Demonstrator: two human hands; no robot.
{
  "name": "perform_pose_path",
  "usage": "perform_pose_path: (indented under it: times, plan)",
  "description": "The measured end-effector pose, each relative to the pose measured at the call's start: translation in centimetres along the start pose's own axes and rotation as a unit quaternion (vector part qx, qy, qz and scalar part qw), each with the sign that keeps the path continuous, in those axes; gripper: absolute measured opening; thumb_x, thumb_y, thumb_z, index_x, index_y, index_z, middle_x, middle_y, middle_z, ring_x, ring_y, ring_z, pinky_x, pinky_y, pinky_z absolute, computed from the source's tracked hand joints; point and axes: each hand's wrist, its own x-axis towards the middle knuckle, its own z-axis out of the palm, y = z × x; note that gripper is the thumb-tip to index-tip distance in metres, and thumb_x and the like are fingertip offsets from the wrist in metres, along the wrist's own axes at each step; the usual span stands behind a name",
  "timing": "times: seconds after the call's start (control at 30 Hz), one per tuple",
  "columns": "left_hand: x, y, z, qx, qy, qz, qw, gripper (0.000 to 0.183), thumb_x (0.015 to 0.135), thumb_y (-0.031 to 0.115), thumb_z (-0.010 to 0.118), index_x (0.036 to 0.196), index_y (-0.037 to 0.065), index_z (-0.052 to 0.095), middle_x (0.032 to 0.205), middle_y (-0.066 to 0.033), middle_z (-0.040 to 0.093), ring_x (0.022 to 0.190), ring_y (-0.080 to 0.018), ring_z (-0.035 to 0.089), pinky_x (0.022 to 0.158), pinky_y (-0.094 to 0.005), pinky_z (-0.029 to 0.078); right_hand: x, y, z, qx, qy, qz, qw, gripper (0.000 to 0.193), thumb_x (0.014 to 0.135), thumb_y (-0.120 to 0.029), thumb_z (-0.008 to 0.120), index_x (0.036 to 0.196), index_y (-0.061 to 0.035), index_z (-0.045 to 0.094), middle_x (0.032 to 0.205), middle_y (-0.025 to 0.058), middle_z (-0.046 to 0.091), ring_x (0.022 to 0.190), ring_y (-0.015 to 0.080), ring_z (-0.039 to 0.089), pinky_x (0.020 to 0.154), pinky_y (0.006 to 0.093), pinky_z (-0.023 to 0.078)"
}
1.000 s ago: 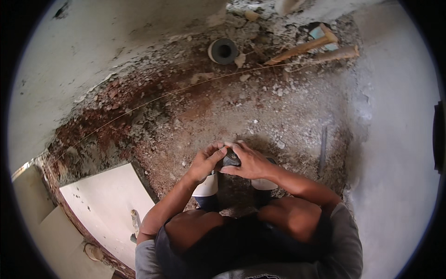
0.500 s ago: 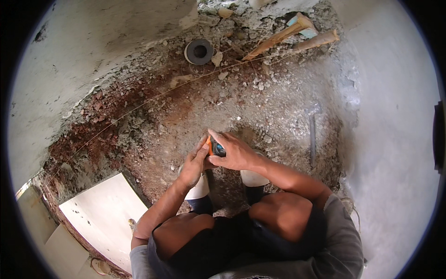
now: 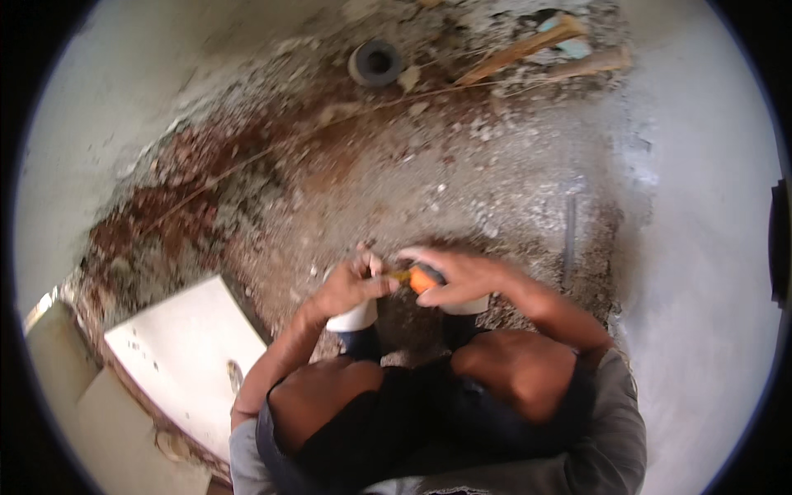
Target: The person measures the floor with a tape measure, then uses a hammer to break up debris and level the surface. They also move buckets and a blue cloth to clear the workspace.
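Note:
My right hand (image 3: 467, 275) is wrapped round an orange and black tape measure (image 3: 424, 279), low above the dirt floor and in front of my knees. A short length of yellow tape blade (image 3: 401, 275) sticks out from the case toward the left. Its end is pinched between the thumb and fingers of my left hand (image 3: 351, 287). The two hands are a little apart, with the blade between them. Motion blur softens the fingers.
A white panel (image 3: 177, 355) lies at the lower left. A grey pipe end (image 3: 377, 63) stands at the back, near wood pieces (image 3: 520, 51) and a stretched string (image 3: 330, 125). A grey-handled tool (image 3: 569, 235) lies by the right wall (image 3: 701, 247).
My hands have drawn apart, and a bit of yellow blade now shows between them. The tape measure has moved right with my right hand. The whole view has shifted slightly.

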Motion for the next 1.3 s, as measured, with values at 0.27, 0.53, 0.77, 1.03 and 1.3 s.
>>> perform_pose_path:
  times: [0.27, 0.53, 0.77, 1.03, 1.3]
  plan:
    - [-8.2, -5.0, -11.2, -0.293, 0.398, 0.149, 0.857, 0.008, 0.092, 0.012, 0.051, 0.094, 0.006, 0.055, 0.097, -0.0167, 0.066, 0.080, -0.0259, 0.068, 0.071, -0.0412, 0.060, -8.9, 5.0, -7.0, -0.046, 0.036, 0.290, 0.955, 0.044, 0.083, -0.031, 0.063, 0.118, -0.0049, 0.055, 0.092, 0.0095, 0.062, 0.084, 0.0153, 0.058, 0.076, 0.0325, 0.047]
    - [-9.7, -9.6, -14.0, -0.360, 0.553, 0.116, 0.742, 0.022, 0.097, 0.025, 0.049, 0.101, 0.004, 0.052, 0.100, -0.0156, 0.065, 0.081, -0.0209, 0.065, 0.066, -0.0318, 0.056, -11.8, 8.3, -11.3, -0.135, 0.135, 0.223, 0.956, 0.021, 0.085, -0.023, 0.057, 0.087, -0.0021, 0.062, 0.076, 0.0095, 0.058, 0.070, 0.0195, 0.058, 0.068, 0.0345, 0.045]
    - [-8.5, -10.0, -12.3, -0.362, 0.542, 0.126, 0.748, 0.023, 0.100, 0.026, 0.040, 0.099, 0.005, 0.050, 0.095, -0.0151, 0.065, 0.078, -0.0188, 0.065, 0.063, -0.0335, 0.056, -7.5, 7.5, -11.1, -0.117, 0.161, 0.237, 0.951, 0.025, 0.086, -0.024, 0.057, 0.090, 0.0001, 0.061, 0.082, 0.0102, 0.052, 0.070, 0.0225, 0.056, 0.068, 0.0364, 0.045]
    - [-10.4, -11.6, -14.9, -0.327, 0.601, 0.108, 0.721, 0.021, 0.099, 0.027, 0.041, 0.095, 0.009, 0.051, 0.098, -0.0103, 0.064, 0.079, -0.0196, 0.061, 0.074, -0.0380, 0.051, -10.3, 8.7, -13.6, -0.190, 0.184, 0.191, 0.945, 0.025, 0.087, -0.023, 0.060, 0.101, -0.0019, 0.059, 0.090, 0.0099, 0.054, 0.087, 0.0201, 0.059, 0.077, 0.0350, 0.046]
    - [-11.4, -14.9, -17.4, -0.249, 0.634, 0.025, 0.732, 0.019, 0.097, 0.019, 0.047, 0.109, 0.007, 0.054, 0.101, -0.0078, 0.057, 0.093, -0.0208, 0.057, 0.082, -0.0401, 0.050, -12.6, 13.0, -14.9, -0.175, 0.225, 0.283, 0.916, 0.042, 0.089, -0.039, 0.057, 0.111, -0.0036, 0.060, 0.105, 0.0155, 0.059, 0.098, 0.0261, 0.057, 0.087, 0.0393, 0.044]
